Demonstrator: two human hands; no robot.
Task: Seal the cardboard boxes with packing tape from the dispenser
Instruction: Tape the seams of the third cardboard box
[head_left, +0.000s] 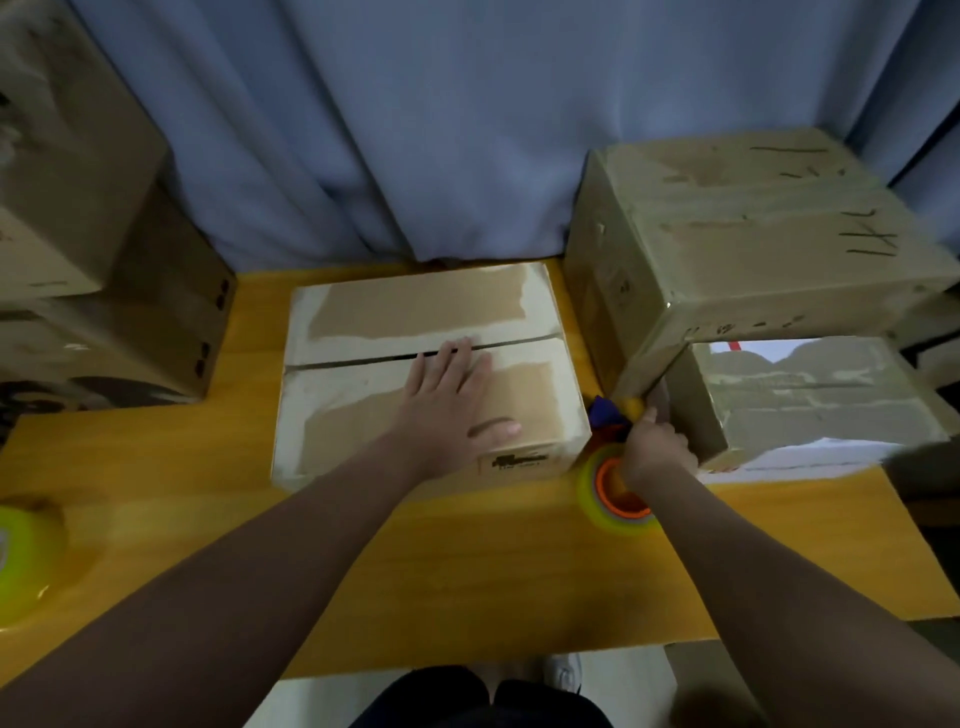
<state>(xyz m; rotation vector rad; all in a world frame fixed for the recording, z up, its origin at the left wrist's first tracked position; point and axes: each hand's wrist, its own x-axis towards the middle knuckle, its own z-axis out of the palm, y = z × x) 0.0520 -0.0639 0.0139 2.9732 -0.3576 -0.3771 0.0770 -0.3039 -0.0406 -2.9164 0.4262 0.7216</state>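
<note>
One cardboard box (363, 312), centre seam untaped, on wooden table (467, 571); stiff, likely light. Left hand (447, 395) flat, fingers straight, pressing flaps. Right hand (657, 449) grips tape dispenser (592, 486) just beside box; hold by handle, tape sticky.

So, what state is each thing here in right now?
Middle box: flaps closed, seam untaped.
Left hand: flat on the middle box.
Right hand: grips the tape dispenser.
Tape dispenser: held beside the middle box.
Right-side boxes: stacked, taped over.
Spare tape roll: lying on table, untouched.
</note>
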